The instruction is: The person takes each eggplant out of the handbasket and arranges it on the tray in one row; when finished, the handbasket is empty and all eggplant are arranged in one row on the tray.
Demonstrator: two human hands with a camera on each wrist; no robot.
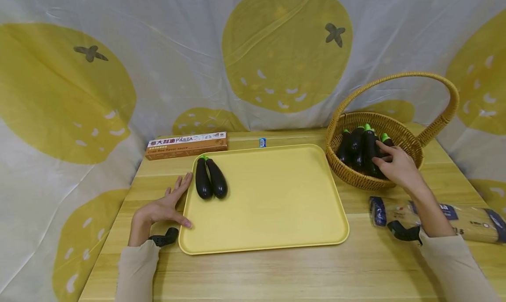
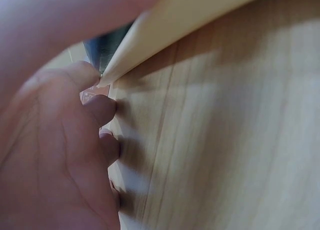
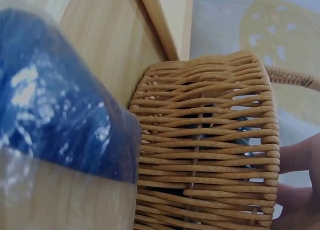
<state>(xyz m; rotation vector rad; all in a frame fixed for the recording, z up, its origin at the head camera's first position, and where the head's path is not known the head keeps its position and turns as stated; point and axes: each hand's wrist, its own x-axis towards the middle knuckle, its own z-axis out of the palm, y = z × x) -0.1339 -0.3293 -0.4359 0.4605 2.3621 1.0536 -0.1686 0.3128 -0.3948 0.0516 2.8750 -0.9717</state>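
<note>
Two dark purple eggplants [image 1: 211,178] with green caps lie side by side at the left end of a yellow tray [image 1: 272,205]. My left hand [image 1: 164,207] is at the tray's left edge, fingers spread, thumb over the rim; its fingers rest near the wood in the left wrist view. My right hand [image 1: 399,168] reaches over the front rim of a wicker basket [image 1: 363,181] holding several eggplants [image 1: 357,146]. Its thumb and index finger are apart over an eggplant; the other fingers are hidden, so whether it grips one is unclear. The right wrist view shows the basket's woven side [image 3: 205,140].
A pasta box [image 1: 186,146] lies behind the tray's left corner, with a small blue packet [image 1: 262,142] at its back edge. Beneath my right forearm is a clear bag of pasta [image 1: 474,225] with blue ends. The basket's tall handle [image 1: 395,75] arches above it. A patterned curtain hangs behind.
</note>
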